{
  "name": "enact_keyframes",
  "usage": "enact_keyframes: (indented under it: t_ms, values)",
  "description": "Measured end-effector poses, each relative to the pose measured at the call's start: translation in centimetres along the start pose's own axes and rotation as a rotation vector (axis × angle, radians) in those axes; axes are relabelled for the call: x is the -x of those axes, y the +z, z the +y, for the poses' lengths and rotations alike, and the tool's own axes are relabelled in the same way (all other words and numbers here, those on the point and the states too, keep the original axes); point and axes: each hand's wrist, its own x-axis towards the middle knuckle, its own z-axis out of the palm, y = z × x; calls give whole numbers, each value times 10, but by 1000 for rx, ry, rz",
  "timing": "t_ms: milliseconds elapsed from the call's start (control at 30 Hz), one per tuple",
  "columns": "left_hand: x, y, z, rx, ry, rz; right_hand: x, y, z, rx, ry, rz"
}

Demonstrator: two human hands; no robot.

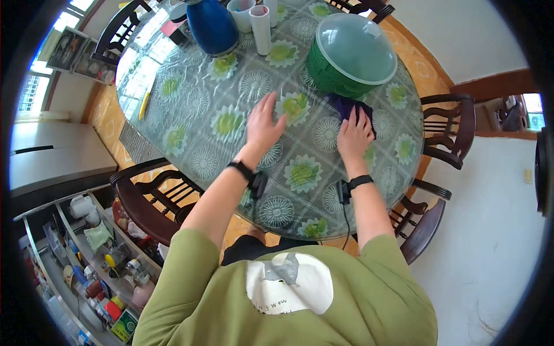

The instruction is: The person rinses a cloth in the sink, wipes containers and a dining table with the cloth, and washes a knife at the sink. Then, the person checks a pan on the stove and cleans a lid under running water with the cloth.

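My right hand (355,138) presses down on a crumpled dark purple cloth (346,107), its fingers bent over the near part of it. The cloth lies on the table right against the near side of a green round basket (332,72) with a translucent lid (358,47). My left hand (264,124) is over the middle of the table, fingers stretched out and thumb apart, holding nothing. Whether that hand touches the surface I cannot tell. A black strap with a small device sits on each wrist.
The round table (199,135) has a patterned cover. At its far side stand a blue jug (210,27), a white cylinder (261,32) and a white cup (241,14). A yellow cutter-like tool (144,106) lies at left. Dark chairs (450,124) surround it; open drawers (98,271) stand lower left.
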Motion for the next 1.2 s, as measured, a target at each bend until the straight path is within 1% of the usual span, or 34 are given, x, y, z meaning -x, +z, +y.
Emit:
enact_keyframes:
  t_ms: [33, 67, 133, 267, 400, 467, 533, 600, 667, 733, 800, 833, 933, 1000, 1033, 1067, 1133, 1200]
  values:
    - [18, -10, -11, -147, 24, 20, 3, 3, -10, -5, -4, -1]
    - [35, -18, -23, -149, 18, 24, 5, 2, -25, -8, -11, -2]
    - [67, -29, -40, -392, 178, -45, 12, -3, -57, -39, -134, -113]
    - [70, -33, -36, -439, 99, -81, -18, 12, -113, -129, -282, -65]
    - [68, -38, -38, -433, 105, -127, -86, 51, -176, -232, -266, 10]
    - [69, -38, -39, -407, 114, -123, -98, 61, -197, -212, -245, 12]
    - [70, -36, -42, -394, 115, -114, -91, 61, -208, -180, -225, 30]
    - [70, -36, -43, -402, 120, -104, -58, 47, -210, -292, -436, -68]
    - [73, -34, -47, -391, 111, -102, -21, 23, -214, -370, -543, -156]
    - [70, -37, -47, -386, 104, -101, -29, 23, -212, -392, -582, -135]
    - [71, -37, -46, -383, 114, -86, -51, 32, -214, -422, -689, -184]
    - [71, -40, -43, -387, 117, -76, -67, 36, -226, -410, -688, -186]
    - [71, -37, -48, -371, 119, -69, -107, 72, -273, -419, -634, -78]
    - [72, -39, -49, -336, 128, -72, -127, 91, -298, -390, -627, -52]
    - [71, -38, -52, -267, 132, -26, -132, 95, -306, -369, -622, -12]
    - [73, -38, -54, -195, 132, 16, -124, 96, -303, -366, -618, -33]
    - [74, -39, -57, -121, 135, 43, -116, 87, -293, -365, -709, -78]
    - [79, -39, -62, 2, 89, 149, -83, 68, -269, -386, -740, -106]
